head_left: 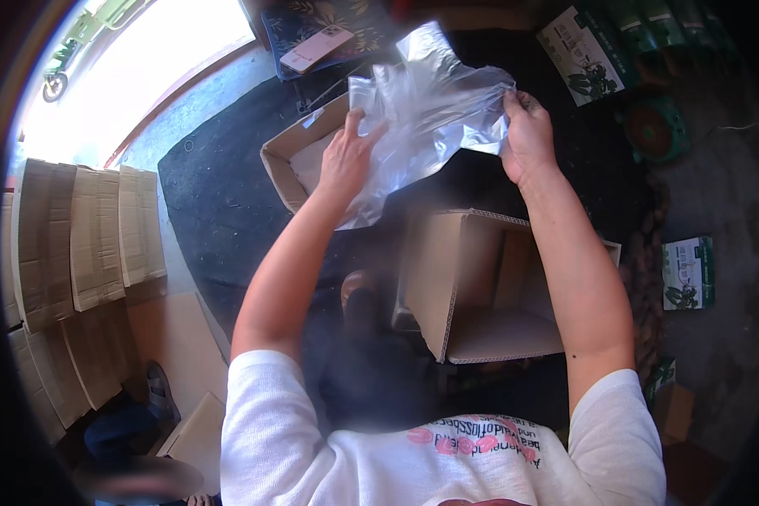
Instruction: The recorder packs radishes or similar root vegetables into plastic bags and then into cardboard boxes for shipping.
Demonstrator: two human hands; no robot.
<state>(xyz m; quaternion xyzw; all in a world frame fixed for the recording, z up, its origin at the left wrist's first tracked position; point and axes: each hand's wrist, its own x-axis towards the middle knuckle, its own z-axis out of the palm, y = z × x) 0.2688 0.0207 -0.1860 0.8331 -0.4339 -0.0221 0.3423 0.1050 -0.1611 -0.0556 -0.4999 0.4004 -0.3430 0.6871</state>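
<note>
A thin, clear plastic bag [434,110] is spread between my two hands, crinkled and shiny, above an open cardboard box [293,150]. My right hand [528,135] pinches the bag's right edge between thumb and fingers. At the bag's left side, my left hand [348,158] rests against the plastic with its fingers apart. Part of the box is hidden behind the bag and my left hand. Closer to my body, a second open cardboard box [447,278] lies tipped, its opening facing right, partly behind my right forearm.
A pink phone [317,48] lies on a dark patterned surface at the back. Flattened cardboard sheets [95,236] stand at left, near another person's shoe [159,390]. Printed cartons [589,55] and a round green object [654,128] are at right. Black sheeting [219,169] covers the work area.
</note>
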